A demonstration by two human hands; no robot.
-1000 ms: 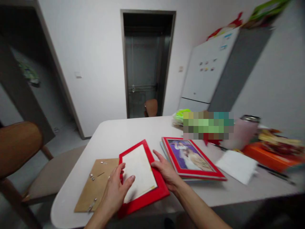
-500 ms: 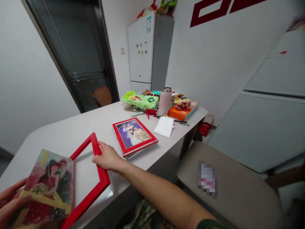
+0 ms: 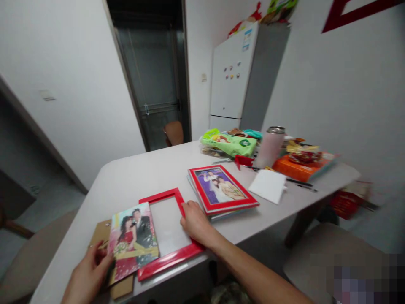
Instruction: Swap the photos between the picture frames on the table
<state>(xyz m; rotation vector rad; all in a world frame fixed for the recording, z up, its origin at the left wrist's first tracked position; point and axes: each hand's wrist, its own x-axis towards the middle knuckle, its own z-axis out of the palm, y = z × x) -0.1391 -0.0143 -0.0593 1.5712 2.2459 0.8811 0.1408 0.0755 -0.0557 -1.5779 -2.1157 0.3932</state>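
Observation:
An empty red picture frame (image 3: 164, 196) lies flat near the front edge of the white table (image 3: 139, 171). My right hand (image 3: 196, 223) rests on its right side, fingers curled over the border. My left hand (image 3: 85, 276) holds a printed photo of a couple (image 3: 134, 238) by its lower left corner, the photo overlapping the frame's left side. A brown cardboard backing (image 3: 98, 234) lies under the photo. To the right, a second red frame with a photo in it (image 3: 221, 189) sits on a small stack.
At the table's far right are a white folded paper (image 3: 268, 185), a pink flask (image 3: 269, 147), a green snack bag (image 3: 232, 144), an orange box (image 3: 299, 168) and pens. A fridge (image 3: 236, 80) and a doorway (image 3: 155, 76) stand behind. Chairs stand at left and at lower right.
The white sheet is gone from the frame and a photo, lifted in my left hand, has come down beside the emptied frame. My right hand stayed on the frame's right side. My head swung about.

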